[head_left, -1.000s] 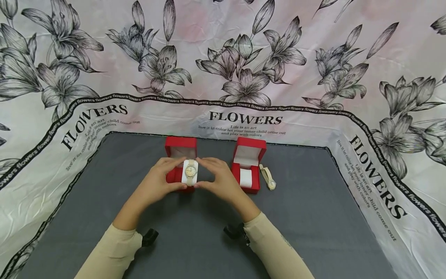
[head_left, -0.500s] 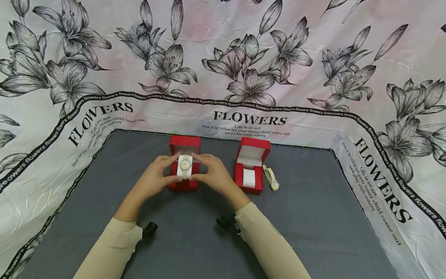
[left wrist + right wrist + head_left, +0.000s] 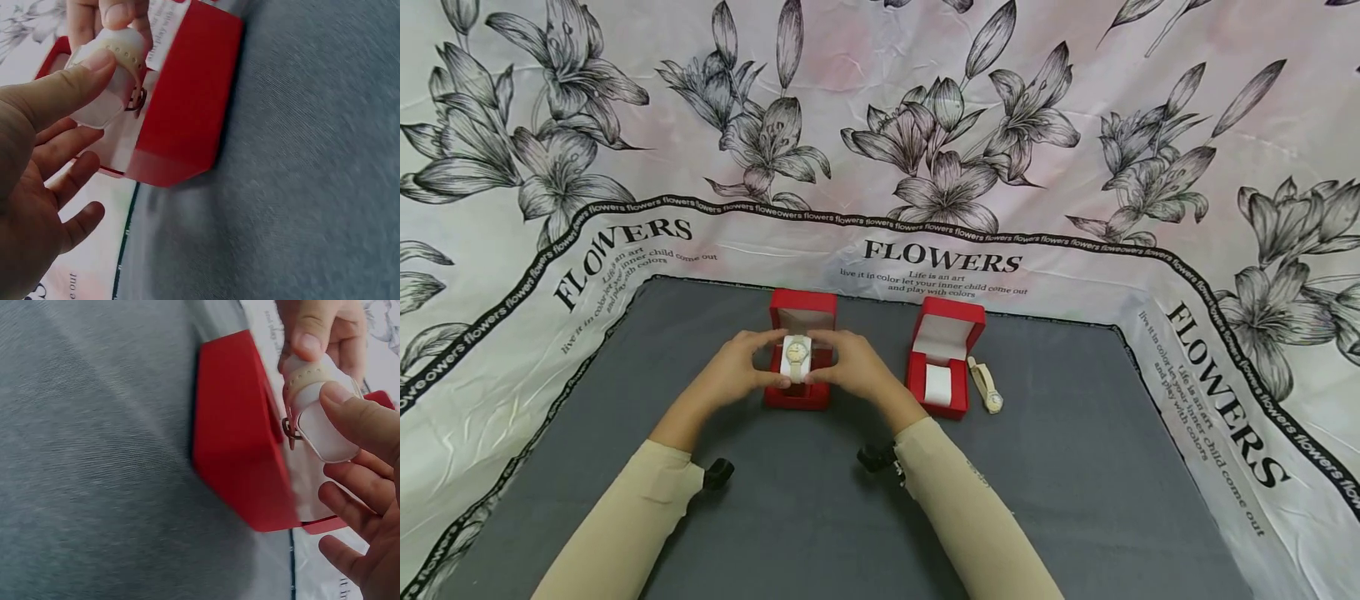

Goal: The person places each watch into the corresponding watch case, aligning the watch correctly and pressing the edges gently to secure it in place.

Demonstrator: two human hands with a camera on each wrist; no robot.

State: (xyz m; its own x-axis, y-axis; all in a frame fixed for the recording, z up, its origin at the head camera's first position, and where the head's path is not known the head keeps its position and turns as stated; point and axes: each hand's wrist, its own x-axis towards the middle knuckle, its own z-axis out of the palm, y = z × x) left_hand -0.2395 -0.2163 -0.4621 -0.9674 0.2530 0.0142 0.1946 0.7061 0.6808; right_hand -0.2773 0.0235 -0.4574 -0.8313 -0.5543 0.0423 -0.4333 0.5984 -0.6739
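A cream-strapped wristwatch (image 3: 797,353) is wrapped round a white cushion (image 3: 105,107), its buckle hanging at the underside in both wrist views. My left hand (image 3: 737,368) pinches the cushion's left end between thumb and fingers. From the other side my right hand (image 3: 853,367) pinches the right end the same way. Both hands hold the watch over an open red box (image 3: 797,398), whose raised lid stands behind them. In the right wrist view the box (image 3: 228,425) sits just below the cushion.
To the right stands a second open red box (image 3: 958,392) with a white cushion (image 3: 937,385) in it. Another cream-strapped watch (image 3: 987,388) lies beside that box on the grey cloth (image 3: 1075,450). A flower-printed sheet (image 3: 820,133) borders the cloth at the back and sides.
Both hands have brought the watch and cushion back, slightly left and over the left red box. The head view has shifted a little. The second box and loose watch lie as before.
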